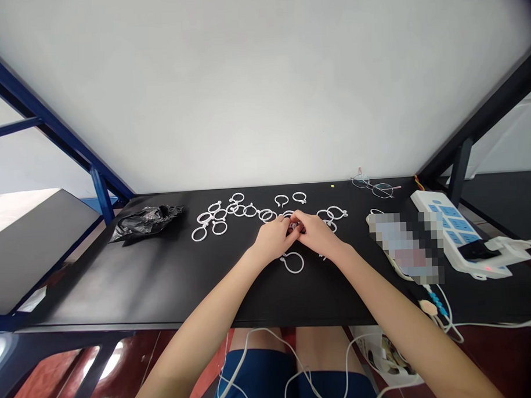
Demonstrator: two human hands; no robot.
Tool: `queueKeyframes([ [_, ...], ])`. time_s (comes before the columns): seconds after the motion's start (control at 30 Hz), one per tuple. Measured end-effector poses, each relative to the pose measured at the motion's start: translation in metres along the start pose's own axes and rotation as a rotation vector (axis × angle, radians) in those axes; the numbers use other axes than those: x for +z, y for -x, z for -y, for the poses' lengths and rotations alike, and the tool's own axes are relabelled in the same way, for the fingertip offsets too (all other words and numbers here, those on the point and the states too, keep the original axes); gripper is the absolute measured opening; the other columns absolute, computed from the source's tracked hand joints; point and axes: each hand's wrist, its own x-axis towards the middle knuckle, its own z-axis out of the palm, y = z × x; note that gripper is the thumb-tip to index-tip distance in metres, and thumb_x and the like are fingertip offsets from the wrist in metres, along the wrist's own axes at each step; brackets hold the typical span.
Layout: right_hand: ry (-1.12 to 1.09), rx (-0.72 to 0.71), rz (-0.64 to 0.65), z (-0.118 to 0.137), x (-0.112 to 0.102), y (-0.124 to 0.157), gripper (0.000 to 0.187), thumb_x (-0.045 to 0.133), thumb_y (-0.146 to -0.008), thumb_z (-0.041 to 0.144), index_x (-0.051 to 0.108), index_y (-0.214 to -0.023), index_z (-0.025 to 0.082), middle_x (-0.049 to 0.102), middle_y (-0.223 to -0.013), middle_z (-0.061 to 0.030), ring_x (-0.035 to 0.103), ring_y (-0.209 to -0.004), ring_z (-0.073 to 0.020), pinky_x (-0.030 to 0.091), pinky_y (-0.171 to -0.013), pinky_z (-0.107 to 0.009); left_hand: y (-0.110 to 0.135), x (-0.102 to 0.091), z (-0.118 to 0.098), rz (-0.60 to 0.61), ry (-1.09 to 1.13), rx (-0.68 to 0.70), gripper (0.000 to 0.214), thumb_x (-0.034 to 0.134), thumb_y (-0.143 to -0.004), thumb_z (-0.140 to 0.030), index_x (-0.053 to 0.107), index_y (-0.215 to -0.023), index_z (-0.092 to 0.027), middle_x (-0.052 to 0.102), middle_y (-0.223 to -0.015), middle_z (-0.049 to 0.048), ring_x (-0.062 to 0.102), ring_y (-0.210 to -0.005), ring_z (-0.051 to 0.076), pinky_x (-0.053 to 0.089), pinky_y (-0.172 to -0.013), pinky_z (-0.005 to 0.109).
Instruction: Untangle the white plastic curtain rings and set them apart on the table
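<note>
My left hand (273, 236) and my right hand (318, 233) meet over the middle of the black table (173, 289), fingertips pinched together. Something small is between the fingers, mostly covered by them, and I cannot make out what it is. Around the hands lie several thin white rings with small knobs or eyelets. A single white ring (302, 264) lies just in front of the hands, and two open-looking rings, one a white ring (299, 193), lie behind them. To the left a cluster of white rings (220, 227) spreads out; a few more white rings (336, 207) lie beside my right hand.
A crumpled black plastic bag (146, 222) lies on the left. At right are eyeglasses (382, 189), a phone (400, 246) with a cable, and a white power strip (456, 230) with a plugged-in charger. Blue frame bars (100, 184) flank the left side; white cables hang below the edge.
</note>
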Motion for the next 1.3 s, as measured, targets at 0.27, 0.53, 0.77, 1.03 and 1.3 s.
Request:
queueKeyframes([
  [0.27, -0.003, 0.008, 0.009, -0.0007, 0.0001, 0.0000, 0.018, 0.049, -0.073, 0.009, 0.051, -0.086, 0.022, 0.064, -0.086, -0.0012, 0.057, -0.071, -0.0147, 0.037, -0.062, -0.025, -0.0001, 0.0007, 0.0005, -0.007, -0.003, 0.007, 0.034, 0.036, -0.095, -0.042, 0.059, -0.094, -0.017, 0.062, -0.091, 0.0047, 0.061, -0.079, 0.018, 0.046, -0.066, 0.027],
  [0.53, -0.005, 0.007, 0.009, 0.0000, -0.0002, 0.0001, 0.019, 0.049, -0.073, 0.009, 0.052, -0.086, 0.022, 0.064, -0.086, -0.0014, 0.056, -0.070, -0.0145, 0.038, -0.062, -0.025, 0.0002, 0.0010, 0.0010, -0.012, 0.000, 0.008, 0.034, 0.036, -0.095, -0.042, 0.060, -0.094, -0.018, 0.062, -0.091, 0.0048, 0.062, -0.079, 0.018, 0.047, -0.067, 0.028],
  [0.77, -0.001, 0.007, 0.008, 0.0017, -0.0011, 0.0000, 0.020, 0.048, -0.072, 0.008, 0.052, -0.086, 0.022, 0.064, -0.085, -0.0014, 0.056, -0.070, -0.0145, 0.038, -0.062, -0.025, 0.0003, -0.0001, 0.0003, 0.003, -0.005, -0.002, 0.034, 0.036, -0.095, -0.042, 0.060, -0.098, -0.018, 0.062, -0.093, 0.0054, 0.062, -0.081, 0.018, 0.048, -0.069, 0.028],
  [1.03, 0.007, 0.015, 0.010, 0.0008, -0.0007, 0.0006, 0.020, 0.049, -0.073, 0.008, 0.053, -0.087, 0.022, 0.065, -0.087, -0.0020, 0.056, -0.071, -0.0149, 0.038, -0.062, -0.025, 0.0003, -0.0006, 0.0000, 0.004, -0.002, 0.002, 0.036, 0.035, -0.095, -0.043, 0.060, -0.096, -0.017, 0.062, -0.092, 0.0059, 0.062, -0.081, 0.018, 0.048, -0.069, 0.028],
  [1.3, -0.001, 0.009, 0.011, 0.0012, -0.0012, 0.0004, 0.020, 0.048, -0.074, 0.008, 0.052, -0.087, 0.022, 0.065, -0.087, -0.0021, 0.057, -0.072, -0.0151, 0.038, -0.063, -0.025, 0.0009, -0.0005, 0.0000, 0.001, 0.001, 0.002, 0.035, 0.035, -0.096, -0.042, 0.060, -0.096, -0.017, 0.062, -0.092, 0.0059, 0.062, -0.080, 0.018, 0.048, -0.068, 0.027],
])
